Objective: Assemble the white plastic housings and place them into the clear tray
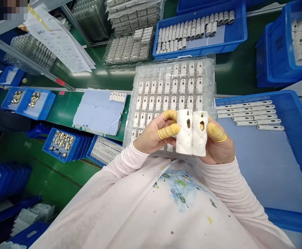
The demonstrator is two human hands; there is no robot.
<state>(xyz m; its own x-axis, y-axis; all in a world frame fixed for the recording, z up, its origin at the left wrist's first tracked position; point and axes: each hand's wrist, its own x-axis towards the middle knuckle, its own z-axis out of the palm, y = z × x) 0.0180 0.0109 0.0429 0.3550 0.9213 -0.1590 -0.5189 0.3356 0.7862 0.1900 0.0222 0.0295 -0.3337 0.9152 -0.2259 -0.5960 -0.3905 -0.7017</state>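
Note:
Two white shell-like housings stand upright side by side, long edges touching, in front of my chest. Each has a small rectangular slot near the top and a larger dark hole below it. My left hand [159,133], with yellow finger cots on thumb and fingers, grips the left white housing [184,140] by its outer edge. At the outer edge of the right white housing [199,141], my right hand [219,143] holds on with a yellow-covered thumb, its other fingers hidden behind. Under both hands lies a clear plastic tray [213,74] with rows of similar white pieces.
On the right, a large blue bin [260,166] holds rows of white pieces. Behind the tray is another blue bin [234,39] of white pieces, beside stacked clear trays [130,48]. A blue board [96,112] lies left; bins of shiny metal parts [63,140] stand beyond.

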